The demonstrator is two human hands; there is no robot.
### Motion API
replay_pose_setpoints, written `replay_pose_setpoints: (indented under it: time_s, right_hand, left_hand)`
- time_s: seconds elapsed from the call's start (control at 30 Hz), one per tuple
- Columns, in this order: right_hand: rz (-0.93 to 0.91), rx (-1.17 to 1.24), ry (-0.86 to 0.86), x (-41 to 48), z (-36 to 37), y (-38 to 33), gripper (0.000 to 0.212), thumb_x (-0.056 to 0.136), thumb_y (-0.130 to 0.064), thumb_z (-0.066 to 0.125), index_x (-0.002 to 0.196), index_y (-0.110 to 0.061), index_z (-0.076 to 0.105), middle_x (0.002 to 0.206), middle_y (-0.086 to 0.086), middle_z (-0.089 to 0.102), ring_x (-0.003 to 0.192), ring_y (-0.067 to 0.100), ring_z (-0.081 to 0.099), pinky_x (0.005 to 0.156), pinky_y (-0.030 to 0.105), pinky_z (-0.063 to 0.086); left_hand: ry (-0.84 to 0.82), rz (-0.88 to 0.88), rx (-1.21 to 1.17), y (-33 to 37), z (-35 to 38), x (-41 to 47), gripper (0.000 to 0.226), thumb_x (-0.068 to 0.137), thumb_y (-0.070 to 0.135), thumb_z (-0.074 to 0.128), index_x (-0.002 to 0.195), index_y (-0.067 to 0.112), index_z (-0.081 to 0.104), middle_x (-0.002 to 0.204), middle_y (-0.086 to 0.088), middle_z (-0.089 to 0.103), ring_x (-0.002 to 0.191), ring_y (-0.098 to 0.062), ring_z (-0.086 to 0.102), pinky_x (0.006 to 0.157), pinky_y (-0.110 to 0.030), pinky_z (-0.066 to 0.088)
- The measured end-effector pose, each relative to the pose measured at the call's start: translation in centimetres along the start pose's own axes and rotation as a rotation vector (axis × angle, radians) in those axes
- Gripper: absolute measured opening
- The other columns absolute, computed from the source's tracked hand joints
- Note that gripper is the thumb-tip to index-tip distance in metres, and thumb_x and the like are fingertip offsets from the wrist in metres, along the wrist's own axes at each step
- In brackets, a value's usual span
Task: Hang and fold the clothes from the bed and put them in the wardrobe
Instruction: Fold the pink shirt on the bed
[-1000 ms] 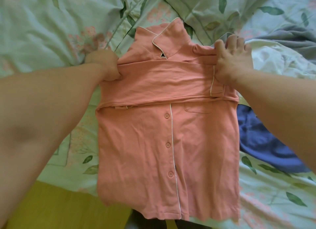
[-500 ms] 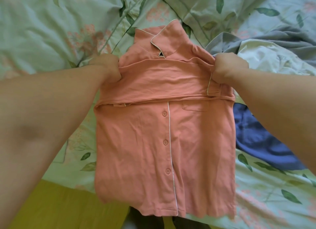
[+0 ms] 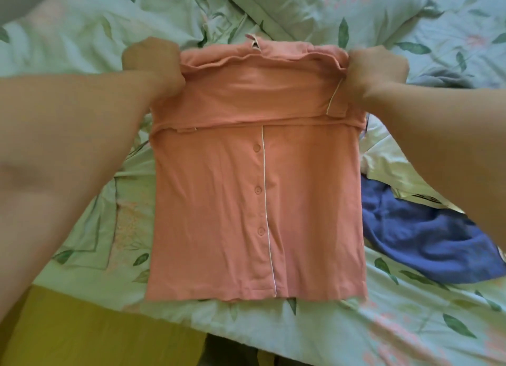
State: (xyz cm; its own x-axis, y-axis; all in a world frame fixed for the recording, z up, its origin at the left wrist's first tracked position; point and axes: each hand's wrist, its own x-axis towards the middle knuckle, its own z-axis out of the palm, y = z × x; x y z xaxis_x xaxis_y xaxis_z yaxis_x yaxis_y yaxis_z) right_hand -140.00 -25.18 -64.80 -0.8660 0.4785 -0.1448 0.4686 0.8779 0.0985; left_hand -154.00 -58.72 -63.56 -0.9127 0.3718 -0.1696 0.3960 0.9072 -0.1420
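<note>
fingers of the left hand (image 3: 152, 64) and the right hand (image 3: 377, 70) are clenched on the two upper corners of the pink shirt (image 3: 257, 201), where its layers are bunched along the folded top edge. the shirt is laid button side up on the bed (image 3: 82, 51), with a sleeve folded across its upper part and its hem near the bed's near edge. a blue garment (image 3: 427, 245) is seen just beside it on the right, partly hidden by the right forearm.

Left hand (image 3: 152, 67) and right hand (image 3: 376, 71) each gripped an upper corner of the pink shirt (image 3: 254, 201), which lay between them on the floral bedding (image 3: 356, 18); a blue garment (image 3: 427, 245) lay below the right hand.
</note>
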Motion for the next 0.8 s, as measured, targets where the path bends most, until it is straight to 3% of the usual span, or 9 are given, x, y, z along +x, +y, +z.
replay_pose_setpoints:
  time_s: [0.2,0.33,0.43,0.53,0.67,0.73,0.8]
  right_hand:
    - [-0.103,0.035,0.088,-2.5,0.2,0.1,0.034,0.076,-0.013,0.065,0.110,-0.007,0.061,0.115,0.025,0.059,0.111,0.044,0.053,0.087,0.047,0.043]
    - [-0.264,0.197,0.209,-7.3,2.8,2.3,0.032,0.075,-0.021,0.073,0.093,0.000,0.056,0.109,0.027,0.052,0.091,0.044,0.053,0.065,0.040,0.036]
    - [-0.498,0.201,0.243,-12.3,5.4,3.9,0.020,0.068,-0.007,0.067,0.078,0.001,0.052,0.091,0.028,0.054,0.075,0.043,0.052,0.059,0.047,0.042]
    - [-0.550,0.141,0.162,-16.8,7.6,4.9,0.016,0.067,-0.002,0.065,0.078,-0.002,0.055,0.084,0.025,0.055,0.075,0.042,0.055,0.061,0.046,0.043]
    - [-0.632,0.083,0.042,-21.1,10.5,6.2,0.015,0.069,-0.010,0.048,0.080,-0.004,0.057,0.081,0.022,0.056,0.072,0.040,0.057,0.059,0.044,0.038]
    - [-0.633,0.082,-0.019,-22.1,11.6,5.9,0.014,0.072,-0.011,0.046,0.078,-0.005,0.057,0.080,0.021,0.055,0.070,0.039,0.057,0.058,0.044,0.036]
    - [-0.554,0.050,-0.093,-22.7,12.3,5.1,0.007,0.074,-0.002,0.059,0.080,-0.004,0.058,0.083,0.023,0.056,0.073,0.041,0.057,0.060,0.043,0.032]
  left_hand:
    - [0.096,0.021,-0.045,-0.8,1.5,-2.9,0.025,0.072,0.005,0.059,0.096,0.013,0.057,0.104,-0.023,0.060,0.093,-0.047,0.061,0.071,-0.043,0.043]
    - [0.250,0.088,-0.179,-1.7,5.1,-9.3,0.024,0.073,0.008,0.062,0.097,0.010,0.058,0.096,-0.022,0.060,0.085,-0.047,0.060,0.062,-0.043,0.041]
    - [0.316,0.230,-0.196,-2.2,8.4,-15.6,0.009,0.075,0.010,0.063,0.079,0.009,0.055,0.081,-0.021,0.057,0.071,-0.042,0.056,0.056,-0.044,0.040]
    - [0.304,0.272,-0.201,-2.7,11.3,-20.6,0.009,0.077,0.004,0.070,0.076,0.006,0.062,0.073,-0.018,0.056,0.064,-0.038,0.055,0.050,-0.044,0.039]
    - [0.217,0.338,-0.166,-3.1,14.2,-24.2,0.018,0.080,0.001,0.071,0.095,0.009,0.076,0.084,-0.017,0.065,0.072,-0.038,0.061,0.054,-0.044,0.043]
    - [0.204,0.429,-0.141,-2.9,15.0,-24.7,0.010,0.079,-0.004,0.069,0.082,0.005,0.072,0.076,-0.021,0.060,0.067,-0.038,0.061,0.051,-0.044,0.044]
    - [0.175,0.495,-0.115,-2.6,15.6,-25.0,0.008,0.075,-0.007,0.064,0.073,0.000,0.066,0.073,-0.025,0.058,0.066,-0.040,0.062,0.051,-0.046,0.047]
